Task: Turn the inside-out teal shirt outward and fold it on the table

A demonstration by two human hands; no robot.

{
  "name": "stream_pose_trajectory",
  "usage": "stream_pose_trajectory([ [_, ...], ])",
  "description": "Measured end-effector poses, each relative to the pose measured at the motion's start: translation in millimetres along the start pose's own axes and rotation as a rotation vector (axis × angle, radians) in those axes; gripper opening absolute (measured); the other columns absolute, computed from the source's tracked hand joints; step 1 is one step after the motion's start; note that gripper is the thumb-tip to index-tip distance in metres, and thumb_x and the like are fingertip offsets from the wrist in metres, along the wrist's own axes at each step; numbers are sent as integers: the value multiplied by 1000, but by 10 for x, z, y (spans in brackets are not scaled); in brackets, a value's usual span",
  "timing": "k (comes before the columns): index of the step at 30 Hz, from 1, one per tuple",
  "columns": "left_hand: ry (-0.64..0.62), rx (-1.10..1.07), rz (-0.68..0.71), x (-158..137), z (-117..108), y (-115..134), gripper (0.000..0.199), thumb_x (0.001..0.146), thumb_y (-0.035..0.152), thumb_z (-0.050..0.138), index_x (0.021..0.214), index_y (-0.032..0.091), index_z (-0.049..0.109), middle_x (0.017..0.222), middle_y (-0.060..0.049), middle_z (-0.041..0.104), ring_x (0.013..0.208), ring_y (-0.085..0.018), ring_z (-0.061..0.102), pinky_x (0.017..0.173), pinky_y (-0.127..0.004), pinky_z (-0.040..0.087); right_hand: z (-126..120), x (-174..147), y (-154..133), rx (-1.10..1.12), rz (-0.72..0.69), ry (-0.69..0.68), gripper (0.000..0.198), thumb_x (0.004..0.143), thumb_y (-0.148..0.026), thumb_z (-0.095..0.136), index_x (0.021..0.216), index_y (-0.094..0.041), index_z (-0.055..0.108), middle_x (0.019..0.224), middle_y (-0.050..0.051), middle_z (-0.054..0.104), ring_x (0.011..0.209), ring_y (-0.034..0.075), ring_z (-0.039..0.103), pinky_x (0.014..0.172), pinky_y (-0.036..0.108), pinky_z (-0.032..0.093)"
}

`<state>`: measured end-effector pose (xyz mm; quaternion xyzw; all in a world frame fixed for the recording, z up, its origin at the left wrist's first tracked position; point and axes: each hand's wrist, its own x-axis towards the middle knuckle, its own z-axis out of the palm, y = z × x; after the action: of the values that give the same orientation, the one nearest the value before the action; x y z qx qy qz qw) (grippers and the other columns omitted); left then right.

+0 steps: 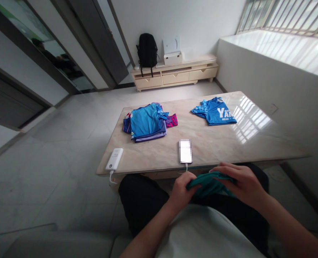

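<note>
head view: you hold a teal cloth [208, 183] in both hands over your lap, off the near edge of the tabletop [156, 159]; whether its lower folds touch your trousers cannot be determined. your left hand [184, 184] pinches the cloth's left end between thumb and curled fingers; your right hand [242, 182] has its fingers laid along the upper edge at the other end, thumb closing against them. the cloth is bunched, and is judged light, soft, limp and not fragile, possibly a little slippery; hold is best taken at two edges or corners, drawn apart, as the bunched middle would give no shape. on the tabletop, noted: a phone [185, 152] nearest your left hand, a garment stack [148, 122] beyond it, a blue printed shirt [219, 111] to the right, and a white power bank [115, 158] at the left.
</note>
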<state>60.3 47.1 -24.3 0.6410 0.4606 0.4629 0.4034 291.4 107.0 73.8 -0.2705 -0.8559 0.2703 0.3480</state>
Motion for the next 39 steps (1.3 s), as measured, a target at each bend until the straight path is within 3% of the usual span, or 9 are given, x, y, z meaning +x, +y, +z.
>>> stream_pose_trajectory([
  [4, 6, -15, -58, -19, -111, -190, 20, 90, 36, 80, 89, 18, 70, 90, -3, 69, 87, -19, 64, 81, -28, 47, -251, 6, -76, -23, -10, 45, 30, 96, -10, 62, 119, -27, 72, 95, 1, 75, 75, 12, 73, 69, 18, 54],
  [10, -85, 85, -169, -54, -231, -299, 19, 94, 38, 73, 93, 19, 72, 93, -4, 72, 89, -19, 65, 82, -28, 46, -506, -33, -117, -152, -1, 211, 23, 93, -13, 68, 109, -28, 75, 96, -1, 77, 73, 12, 75, 70, 16, 58],
  [16, 128, 158, -174, -2, -254, -287, 19, 101, 37, 62, 95, 19, 68, 90, -3, 69, 87, -19, 65, 80, -27, 47, -692, -113, 25, -302, 78, 318, 13, 92, -25, 73, 102, -32, 78, 97, -5, 79, 75, 13, 75, 75, 19, 61],
  [20, 186, 216, -44, 37, -360, -116, 19, 102, 36, 62, 94, 20, 67, 88, -2, 67, 84, -17, 64, 79, -26, 47, -880, -192, 81, -371, 232, 390, 11, 90, -38, 73, 98, -36, 80, 97, -7, 80, 81, 18, 77, 78, 26, 62],
  [26, -60, 180, 61, 59, -491, 131, 19, 99, 38, 70, 92, 20, 70, 89, -2, 67, 86, -17, 64, 80, -26, 46, -1149, -211, -44, -355, 493, 478, 15, 85, -42, 70, 95, -40, 81, 100, -9, 81, 94, 27, 78, 91, 38, 62],
  [31, -124, 138, -85, 90, -540, 125, 26, 94, 41, 74, 84, 18, 69, 83, -1, 65, 80, -17, 61, 74, -26, 44, -1416, -316, 139, -409, 495, 413, 21, 80, -48, 72, 96, -41, 83, 99, -8, 82, 93, 29, 79, 85, 38, 64],
  [35, -122, 261, -116, 365, -657, 203, 25, 95, 41, 73, 85, 19, 71, 84, -2, 68, 82, -19, 63, 76, -27, 44, -1625, -293, 412, -452, 571, 422, 33, 74, -57, 74, 96, -35, 86, 91, -4, 82, 88, 30, 79, 79, 37, 63],
  [39, -90, 403, -37, 963, -839, 403, 24, 93, 43, 72, 88, 19, 74, 82, -1, 70, 80, -19, 64, 74, -28, 44, -1851, -13, 614, -480, 617, 535, 48, 69, -62, 72, 98, -27, 87, 86, 1, 81, 85, 29, 76, 74, 35, 57],
])
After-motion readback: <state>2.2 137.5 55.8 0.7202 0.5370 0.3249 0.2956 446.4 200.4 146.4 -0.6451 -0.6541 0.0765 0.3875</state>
